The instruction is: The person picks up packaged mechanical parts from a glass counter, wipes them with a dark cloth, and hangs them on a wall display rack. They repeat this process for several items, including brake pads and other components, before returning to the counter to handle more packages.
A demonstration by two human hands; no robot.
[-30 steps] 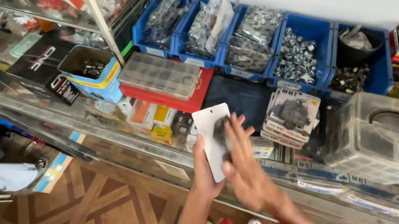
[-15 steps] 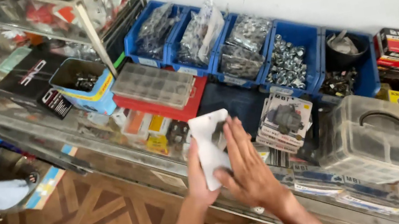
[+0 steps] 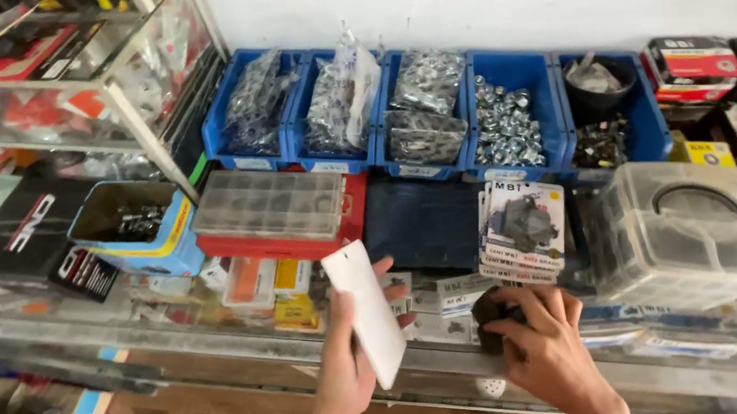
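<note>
My left hand [image 3: 347, 365] holds a flat white card-like package [image 3: 369, 312] upright over the glass counter [image 3: 211, 338]. My right hand [image 3: 542, 348] rests on the counter to the right of it, fingers closed around a small dark part [image 3: 488, 312]. Just beyond the right hand lies a stack of carded parts in blister packs [image 3: 524, 229]. A dark blue flat case [image 3: 423, 223] lies between the two hands and the bins.
Blue bins [image 3: 513, 118] of bagged and loose metal nuts line the white wall. A clear compartment box on a red tray [image 3: 271, 208], a blue box of parts [image 3: 132, 226], a clear plastic tub [image 3: 691, 228] and a glass shelf unit [image 3: 48, 81] surround the spot.
My right hand has come off the white package and dropped to the counter with a dark part in it. The left hand still holds the white package, now seen edge-on.
</note>
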